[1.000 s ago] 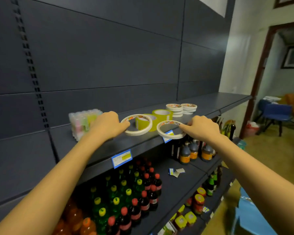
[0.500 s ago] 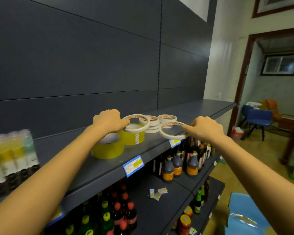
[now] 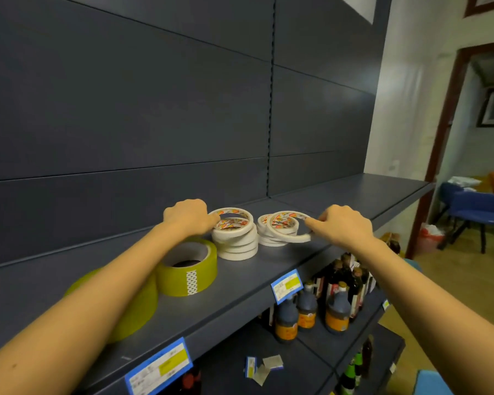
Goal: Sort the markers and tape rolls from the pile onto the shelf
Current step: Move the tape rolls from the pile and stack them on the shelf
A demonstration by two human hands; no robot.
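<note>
Here, your left hand (image 3: 188, 216) pinches a thin white tape roll (image 3: 248, 220) level over the left stack (image 3: 236, 250) of matching rolls on the dark grey metal shelf (image 3: 240, 280), your right hand (image 3: 341, 225) pinching a second white roll (image 3: 294, 238) tilted over the right stack (image 3: 265, 240), likely grouping like kinds.

A tall dark gray wall (image 3: 154, 109) fills the back. To the right are a white wall (image 3: 405, 95), a brown door frame (image 3: 441, 138) and a blue chair (image 3: 476, 205) on a tan floor (image 3: 454, 266).
</note>
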